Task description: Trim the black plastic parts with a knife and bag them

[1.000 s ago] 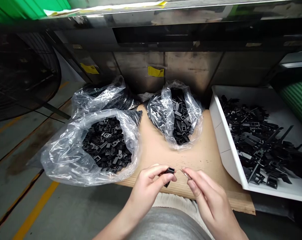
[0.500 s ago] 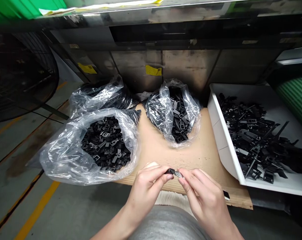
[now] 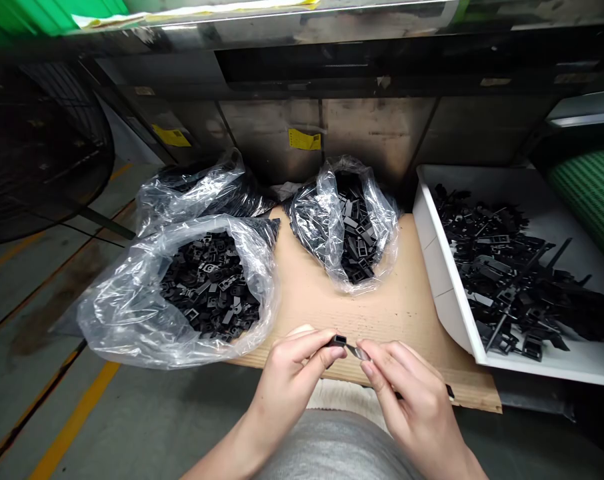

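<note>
My left hand [image 3: 295, 367] is closed, pinching a small black plastic part [image 3: 337, 341] between thumb and fingers, its hollow end turned to the right. My right hand [image 3: 412, 380] is closed around a knife, gripping it close to its short metal blade [image 3: 357, 351]. The blade's tip points left and lies at or very near the black part; whether they touch I cannot tell. Most of the knife's handle is hidden in my palm, and a dark end shows behind the hand. Both hands are above the front edge of a cardboard sheet [image 3: 307, 287].
An open clear bag [image 3: 127, 320] of small black parts stands at left, another bag [image 3: 192, 193] behind it. A third bag [image 3: 315, 227] of parts is at the back middle. At right, a white tray [image 3: 445, 287] holds jumbled black pieces. A fan [image 3: 42, 147] stands far left.
The black part has turned in my left hand, so its hollow end now shows. The blade has drawn slightly back from over the part.
</note>
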### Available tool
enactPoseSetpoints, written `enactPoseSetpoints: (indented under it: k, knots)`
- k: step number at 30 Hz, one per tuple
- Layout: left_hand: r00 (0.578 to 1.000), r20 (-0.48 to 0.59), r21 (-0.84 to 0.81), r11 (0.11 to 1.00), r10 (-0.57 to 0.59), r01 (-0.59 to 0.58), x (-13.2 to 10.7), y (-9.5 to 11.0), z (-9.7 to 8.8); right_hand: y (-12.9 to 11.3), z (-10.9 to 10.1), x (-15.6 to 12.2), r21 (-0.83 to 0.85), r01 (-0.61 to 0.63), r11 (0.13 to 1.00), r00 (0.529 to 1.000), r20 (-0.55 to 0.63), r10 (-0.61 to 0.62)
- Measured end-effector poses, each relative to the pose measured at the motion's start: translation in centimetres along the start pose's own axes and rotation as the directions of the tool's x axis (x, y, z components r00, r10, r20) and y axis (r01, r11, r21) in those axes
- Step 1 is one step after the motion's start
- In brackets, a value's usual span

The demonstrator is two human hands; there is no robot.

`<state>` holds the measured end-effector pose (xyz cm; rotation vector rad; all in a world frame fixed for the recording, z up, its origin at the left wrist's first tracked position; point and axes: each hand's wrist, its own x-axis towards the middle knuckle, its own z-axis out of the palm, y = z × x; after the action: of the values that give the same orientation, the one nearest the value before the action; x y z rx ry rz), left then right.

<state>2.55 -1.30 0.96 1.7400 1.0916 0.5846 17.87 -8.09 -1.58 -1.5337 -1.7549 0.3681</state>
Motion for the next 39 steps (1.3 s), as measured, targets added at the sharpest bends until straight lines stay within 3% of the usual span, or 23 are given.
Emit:
enactPoseSetpoints:
  k: [4, 7, 12, 15, 17, 21, 25, 27, 30, 33, 35, 39]
  knots:
    - [0.996, 0.047, 0.041, 0.996, 0.075, -0.077, -0.1, 0.4, 0.0, 1.0, 0.3, 0.2, -0.019, -0.094, 0.995, 0.995, -0.046, 0.093]
    - [0.997, 0.042, 0.04, 0.997, 0.058, -0.06, -0.1, 0.6, -0.1, 1.2, 0.3, 0.2, 0.188, -0.195, 0.963, 0.977, -0.053, 0.208]
    - [0.998, 0.054, 0.009, 0.999, -0.038, 0.038, 0.0, 0.6, 0.1, 0.3, 0.0, 0.6, 0.528, -0.434, 0.73, 0.89, 0.128, 0.437]
    - [0.997, 0.068, 0.035, 0.998, -0.049, 0.046, -0.1, 0.5, 0.3, -0.2, -0.2, 1.4, 0.59, -0.534, 0.606, 0.841, 0.297, 0.452]
    - [0.996, 0.083, 0.065, 0.998, -0.028, 0.023, -0.2, 0.4, 0.4, -0.5, -0.2, 2.1, 0.594, -0.532, 0.603, 0.846, 0.341, 0.409]
    - [0.997, 0.081, 0.114, 0.993, 0.014, -0.023, -0.3, 0.4, 0.6, -0.8, 0.2, 3.1, 0.593, -0.448, 0.669, 0.894, 0.298, 0.334]
    - [0.995, 0.086, 0.094, 0.993, 0.059, -0.067, -0.5, 0.2, 0.6, -0.4, 0.7, 3.1, 0.686, -0.502, 0.527, 0.864, 0.364, 0.349]
    - [0.994, 0.079, 0.076, 0.993, 0.08, -0.086, -0.5, 0.1, 0.4, 0.1, 0.9, 2.8, 0.685, -0.53, 0.501, 0.844, 0.365, 0.393]
    - [0.996, 0.026, 0.037, 0.995, 0.09, -0.091, -0.5, 0.1, 0.1, 1.0, 1.1, 2.2, 0.618, -0.538, 0.573, 0.83, 0.272, 0.487]
    - [0.996, -0.015, 0.005, 0.996, 0.086, -0.086, -0.4, 0.1, -0.2, 1.5, 0.8, 1.8, 0.615, -0.512, 0.6, 0.844, 0.23, 0.485]
    - [0.996, -0.023, 0.005, 0.996, 0.085, -0.085, -0.2, 0.2, -0.3, 1.3, 0.6, 1.9, 0.646, -0.522, 0.556, 0.837, 0.263, 0.48]
    - [0.981, -0.033, 0.102, 0.977, 0.19, -0.186, -0.1, 0.0, 0.0, 0.2, 0.6, 2.6, 0.735, -0.568, 0.37, 0.806, 0.405, 0.432]
